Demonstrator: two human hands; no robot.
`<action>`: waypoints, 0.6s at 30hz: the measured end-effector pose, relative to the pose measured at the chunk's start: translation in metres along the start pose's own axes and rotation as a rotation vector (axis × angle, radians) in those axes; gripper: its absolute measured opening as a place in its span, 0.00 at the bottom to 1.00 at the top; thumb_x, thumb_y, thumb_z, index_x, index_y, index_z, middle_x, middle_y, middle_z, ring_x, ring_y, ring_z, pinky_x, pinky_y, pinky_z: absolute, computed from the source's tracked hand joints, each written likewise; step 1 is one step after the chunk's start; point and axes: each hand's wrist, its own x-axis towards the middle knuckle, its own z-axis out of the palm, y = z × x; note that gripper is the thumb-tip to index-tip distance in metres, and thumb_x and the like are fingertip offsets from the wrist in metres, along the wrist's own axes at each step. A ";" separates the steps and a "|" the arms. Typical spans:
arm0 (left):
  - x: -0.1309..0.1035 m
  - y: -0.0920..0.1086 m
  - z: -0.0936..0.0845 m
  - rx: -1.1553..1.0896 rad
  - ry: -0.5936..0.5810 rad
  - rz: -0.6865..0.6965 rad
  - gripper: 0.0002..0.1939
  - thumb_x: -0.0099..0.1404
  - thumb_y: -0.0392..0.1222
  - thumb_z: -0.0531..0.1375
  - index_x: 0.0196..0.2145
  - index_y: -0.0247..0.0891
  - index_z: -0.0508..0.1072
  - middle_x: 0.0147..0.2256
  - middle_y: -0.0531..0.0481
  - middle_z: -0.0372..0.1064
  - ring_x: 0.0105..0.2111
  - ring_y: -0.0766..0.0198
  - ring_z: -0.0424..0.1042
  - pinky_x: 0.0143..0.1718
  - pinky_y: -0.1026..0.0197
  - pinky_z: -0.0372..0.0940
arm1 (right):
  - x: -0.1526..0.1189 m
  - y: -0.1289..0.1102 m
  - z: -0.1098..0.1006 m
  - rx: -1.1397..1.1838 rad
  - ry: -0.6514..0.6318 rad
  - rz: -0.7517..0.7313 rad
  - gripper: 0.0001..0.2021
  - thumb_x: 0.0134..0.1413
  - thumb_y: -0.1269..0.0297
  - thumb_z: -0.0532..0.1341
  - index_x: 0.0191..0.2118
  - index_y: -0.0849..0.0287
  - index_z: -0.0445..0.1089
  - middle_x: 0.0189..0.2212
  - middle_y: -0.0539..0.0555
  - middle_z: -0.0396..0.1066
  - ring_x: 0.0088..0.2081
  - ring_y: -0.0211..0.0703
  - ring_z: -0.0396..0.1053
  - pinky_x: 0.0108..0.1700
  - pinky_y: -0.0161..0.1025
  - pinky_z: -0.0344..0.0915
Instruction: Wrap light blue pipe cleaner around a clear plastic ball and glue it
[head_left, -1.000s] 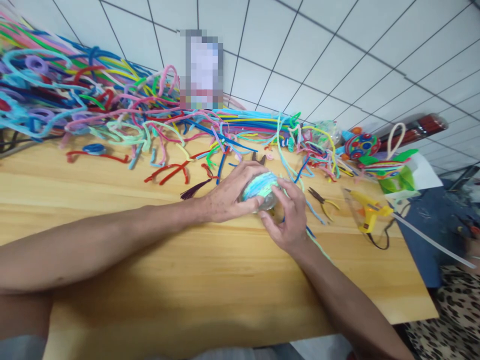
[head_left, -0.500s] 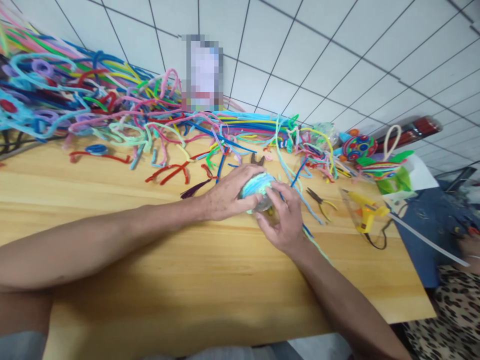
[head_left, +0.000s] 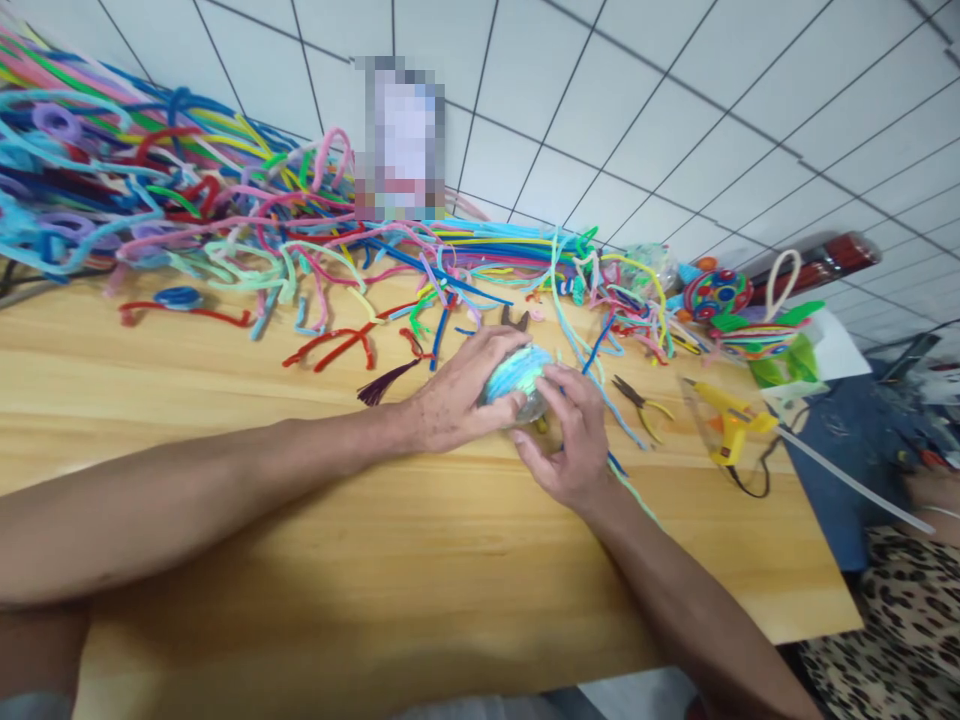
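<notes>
A rounded clear piece wrapped in blue and pale green pipe cleaners [head_left: 519, 378] is held between both hands above the table. My left hand [head_left: 463, 392] grips it from the left, with the thumb along its near side. On its right edge, the fingertips of my right hand [head_left: 568, 432] press against the wrapped strands, thumb bent below. A pale green pipe cleaner [head_left: 637, 500] trails out beneath my right wrist. Just behind the piece, the dark jaws of a tool [head_left: 514, 318] show; the rest is covered.
Tangled coloured pipe cleaners [head_left: 225, 210] line the wall side. Cutting pliers [head_left: 641, 405] and a yellow glue gun [head_left: 727, 420] lie to the right, near finished colourful crafts [head_left: 716, 296]. A dark tassel [head_left: 386, 382] lies left. A person in leopard print [head_left: 900, 610] sits at right.
The camera view has shifted slightly. Both hands keep nearly the same hold on the wrapped piece, with only small movements of the fingers.
</notes>
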 end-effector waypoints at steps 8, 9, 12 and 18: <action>0.003 0.005 -0.002 -0.014 -0.023 -0.010 0.27 0.77 0.50 0.58 0.69 0.41 0.62 0.66 0.34 0.67 0.68 0.43 0.67 0.71 0.34 0.65 | -0.002 -0.003 0.000 0.015 -0.017 0.026 0.36 0.67 0.59 0.68 0.76 0.47 0.59 0.62 0.63 0.74 0.65 0.66 0.73 0.64 0.71 0.75; 0.003 0.005 -0.002 -0.016 -0.019 -0.014 0.27 0.77 0.50 0.58 0.69 0.41 0.62 0.65 0.34 0.67 0.68 0.43 0.67 0.71 0.33 0.65 | -0.002 -0.003 0.000 0.028 -0.016 0.026 0.36 0.66 0.60 0.68 0.76 0.47 0.59 0.62 0.62 0.74 0.65 0.66 0.73 0.64 0.71 0.75; 0.004 0.007 -0.002 -0.014 -0.002 -0.018 0.26 0.76 0.48 0.58 0.68 0.41 0.63 0.65 0.34 0.68 0.67 0.43 0.68 0.71 0.33 0.65 | -0.001 -0.003 0.000 0.072 -0.006 0.038 0.38 0.65 0.61 0.69 0.77 0.50 0.58 0.61 0.64 0.74 0.64 0.64 0.74 0.64 0.68 0.76; 0.002 0.008 -0.003 -0.014 -0.002 -0.003 0.25 0.77 0.48 0.58 0.67 0.41 0.63 0.64 0.34 0.68 0.67 0.44 0.68 0.71 0.35 0.65 | -0.002 0.002 -0.004 0.124 0.004 0.164 0.34 0.70 0.56 0.65 0.77 0.48 0.58 0.65 0.63 0.72 0.66 0.63 0.73 0.64 0.68 0.75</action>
